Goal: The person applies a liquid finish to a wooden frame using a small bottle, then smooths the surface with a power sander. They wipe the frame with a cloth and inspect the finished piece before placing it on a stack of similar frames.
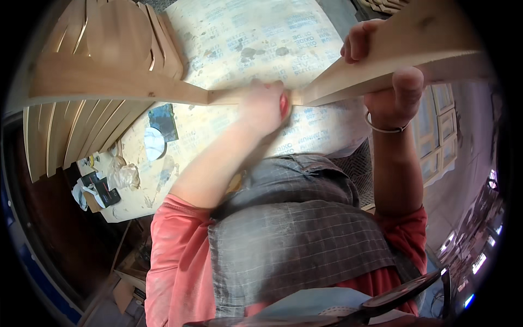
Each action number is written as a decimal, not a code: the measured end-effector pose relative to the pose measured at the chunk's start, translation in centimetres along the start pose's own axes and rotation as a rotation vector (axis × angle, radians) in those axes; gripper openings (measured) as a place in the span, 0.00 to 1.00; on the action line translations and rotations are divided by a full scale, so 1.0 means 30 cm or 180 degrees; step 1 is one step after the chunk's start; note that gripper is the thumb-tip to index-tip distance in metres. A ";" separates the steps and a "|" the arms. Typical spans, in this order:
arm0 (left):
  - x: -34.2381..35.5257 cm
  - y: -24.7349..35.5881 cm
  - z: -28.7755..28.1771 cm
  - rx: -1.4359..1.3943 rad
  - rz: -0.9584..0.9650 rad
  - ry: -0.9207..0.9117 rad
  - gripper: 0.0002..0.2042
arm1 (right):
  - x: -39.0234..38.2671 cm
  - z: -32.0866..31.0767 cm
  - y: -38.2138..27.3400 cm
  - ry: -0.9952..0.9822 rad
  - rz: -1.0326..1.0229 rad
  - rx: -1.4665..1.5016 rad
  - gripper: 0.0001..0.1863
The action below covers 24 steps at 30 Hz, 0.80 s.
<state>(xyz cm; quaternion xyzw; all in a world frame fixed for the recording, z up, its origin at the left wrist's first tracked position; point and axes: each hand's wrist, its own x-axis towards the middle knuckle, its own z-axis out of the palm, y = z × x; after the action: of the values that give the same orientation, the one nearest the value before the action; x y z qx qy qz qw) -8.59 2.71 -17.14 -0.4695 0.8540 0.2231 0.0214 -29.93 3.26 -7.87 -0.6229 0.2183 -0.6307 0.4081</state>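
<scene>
**Wooden Frame Piece Held at Chest Height**

Currently, the right hand [388,82] is wrapped around the angled wooden piece [381,60], fingers curled over its upper edge and thumb pressed beneath. The left hand [264,106], blurred, is pressed against the joint where the piece meets a second board [114,84]; its finger posture cannot be determined. Printed sandpaper sheets [256,38] lie behind.

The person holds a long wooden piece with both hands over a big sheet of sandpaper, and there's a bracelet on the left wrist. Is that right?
Almost. The head view shows the bracelet on the right wrist, not the left. The rest holds: the right hand grips the long wooden piece, the left hand is on its middle, and the sheet of sandpaper lies under it.
</scene>
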 end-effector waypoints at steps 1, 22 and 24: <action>0.008 0.013 0.012 -0.0110 -0.0078 0.0007 0.14 | -0.005 -0.011 0.000 -0.0078 0.0054 -0.0209 0.38; 0.040 0.033 0.056 -0.0528 -0.0181 0.0010 0.19 | 0.008 0.020 -0.008 0.0374 0.0338 -0.0204 0.41; 0.036 0.019 0.037 -0.0409 -0.0209 -0.0105 0.18 | -0.003 0.023 -0.014 0.0471 0.0399 -0.0306 0.41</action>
<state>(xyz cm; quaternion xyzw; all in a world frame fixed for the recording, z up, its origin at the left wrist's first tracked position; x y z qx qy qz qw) -9.83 2.57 -18.20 -0.4940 0.8215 0.2843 0.0125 -29.36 3.72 -7.51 -0.5787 0.3164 -0.6370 0.3991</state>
